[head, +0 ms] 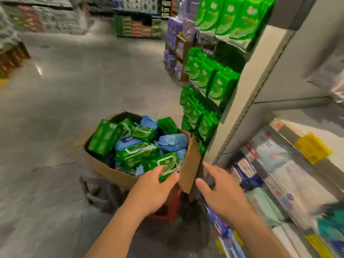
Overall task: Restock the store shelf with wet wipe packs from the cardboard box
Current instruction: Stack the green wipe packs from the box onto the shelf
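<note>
An open cardboard box (111, 173) sits on the floor, filled with several green and blue wet wipe packs. My left hand (152, 190) grips a green wet wipe pack (166, 165) at the near right corner of the box. My right hand (221, 190) hovers to the right of the box's raised flap (191, 162), fingers spread and holding nothing. The store shelf (247, 86) rises on the right, its end face hung with rows of green packs (206, 75).
Lower shelves on the right hold blurred blue, white and teal packages (270, 183) with yellow price tags (312, 148). A red stool (171, 207) stands under the box's near corner. Grey aisle floor (65, 108) stretches left, with stacked goods at the far back.
</note>
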### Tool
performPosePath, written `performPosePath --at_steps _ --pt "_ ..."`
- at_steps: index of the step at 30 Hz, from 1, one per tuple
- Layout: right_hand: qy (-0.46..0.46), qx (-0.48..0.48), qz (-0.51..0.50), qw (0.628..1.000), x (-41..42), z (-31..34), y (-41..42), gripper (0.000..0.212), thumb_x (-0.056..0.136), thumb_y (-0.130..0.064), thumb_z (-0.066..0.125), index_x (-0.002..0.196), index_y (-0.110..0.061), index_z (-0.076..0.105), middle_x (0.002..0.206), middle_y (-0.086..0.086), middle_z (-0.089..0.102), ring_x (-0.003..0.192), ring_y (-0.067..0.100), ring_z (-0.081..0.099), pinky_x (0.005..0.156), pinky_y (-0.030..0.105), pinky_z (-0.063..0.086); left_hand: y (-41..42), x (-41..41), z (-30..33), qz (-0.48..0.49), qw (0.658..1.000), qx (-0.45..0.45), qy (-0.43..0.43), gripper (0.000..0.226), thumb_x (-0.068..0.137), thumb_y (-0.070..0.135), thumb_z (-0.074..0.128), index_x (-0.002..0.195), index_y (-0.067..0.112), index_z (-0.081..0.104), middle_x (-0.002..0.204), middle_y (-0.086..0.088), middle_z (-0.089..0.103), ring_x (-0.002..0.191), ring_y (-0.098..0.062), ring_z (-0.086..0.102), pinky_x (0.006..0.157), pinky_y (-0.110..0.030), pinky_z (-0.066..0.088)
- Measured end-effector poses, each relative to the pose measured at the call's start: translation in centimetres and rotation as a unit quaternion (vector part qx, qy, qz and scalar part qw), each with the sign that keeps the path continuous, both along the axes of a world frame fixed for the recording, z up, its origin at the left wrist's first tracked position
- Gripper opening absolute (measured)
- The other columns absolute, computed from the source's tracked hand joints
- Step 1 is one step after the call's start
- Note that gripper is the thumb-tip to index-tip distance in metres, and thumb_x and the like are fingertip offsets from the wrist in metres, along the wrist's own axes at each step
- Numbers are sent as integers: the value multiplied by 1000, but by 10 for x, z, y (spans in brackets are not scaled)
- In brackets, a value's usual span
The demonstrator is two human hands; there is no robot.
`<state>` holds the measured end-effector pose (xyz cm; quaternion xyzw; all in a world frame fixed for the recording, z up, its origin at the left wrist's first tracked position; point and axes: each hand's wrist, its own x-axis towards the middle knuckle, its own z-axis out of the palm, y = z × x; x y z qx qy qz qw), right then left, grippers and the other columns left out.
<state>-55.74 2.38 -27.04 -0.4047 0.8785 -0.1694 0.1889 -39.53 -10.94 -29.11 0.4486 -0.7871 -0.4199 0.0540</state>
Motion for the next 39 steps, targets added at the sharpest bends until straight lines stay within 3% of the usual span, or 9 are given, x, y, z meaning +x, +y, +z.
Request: performPosePath --at_steps 4,10,14,18,22,25,27,32,39 --pt "-50 -6 19 999 -1 -12 -39 65 99 -54 53 158 -34 33 158 -9 41 146 14 37 116 33 35 -32 8 -15 49 993 102 23 59 88 69 45 139 40 45 137 15 52 104 -3 49 85 -26 38" --pt "-180 -10 -41 983 -24 -63 -102 48 99 -45 60 146 -41 50 132 -7 64 113 11 59 100 30 48 -82 -6 -41 70 992 99 -20 55 91 61 48 140 36 46 133 10 56 99 -5 49 81 -24 38" --pt "-304 -29 -97 947 -50 -95 -138 35 101 -41 58 136 -42 55 99 -21 58 72 -6 53 67 16 45 -123 -32 -53 85 991 79 -68 53 91 60 47 138 34 48 130 10 59 99 -8 54 78 -25 39" --pt "-476 -23 -201 856 -69 -134 -175 35 102 -39 57 134 -25 55 124 -3 63 110 16 61 102 36 49 -160 -73 -72 91 991 72 -67 52 90 53 55 135 28 54 131 5 61 112 -9 58 84 -23 40" --pt "-626 -36 -275 728 -74 -160 -201 10 107 -26 51 110 -20 59 88 -4 63 89 10 57 101 34 37 -188 -113 -103 54 992 59 -96 50 89 52 55 132 26 59 130 4 63 115 -13 59 88 -23 43" --pt "-648 -55 -341 679 -73 -176 -213 14 108 -28 49 104 -25 62 101 -6 70 92 5 57 115 39 30 -201 -137 -126 11 991 69 -113 49 92 48 53 135 26 57 134 3 61 120 -13 57 89 -21 38" --pt "-655 -66 -375 652 -70 -187 -224 21 108 -32 49 114 -23 66 117 3 74 97 17 66 107 41 41 -210 -149 -145 -31 984 89 -151 57 92 51 51 142 24 49 140 0 56 124 -17 55 88 -21 37" --pt "-662 -99 -454 588 -63 -219 -238 38 108 -40 47 125 -14 69 110 15 77 96 31 76 80 44 60 -224 -159 -187 -116 957 121 -236 60 83 60 55 129 22 57 127 -6 58 109 -22 59 91 -29 48" --pt "-686 -147 -490 519 -42 -224 -247 50 105 -50 44 134 -15 65 122 21 71 113 40 69 100 59 52 -229 -150 -197 -109 943 217 -226 88 63 59 76 129 24 30 109 3 61 93 -17 63 86 -35 54"
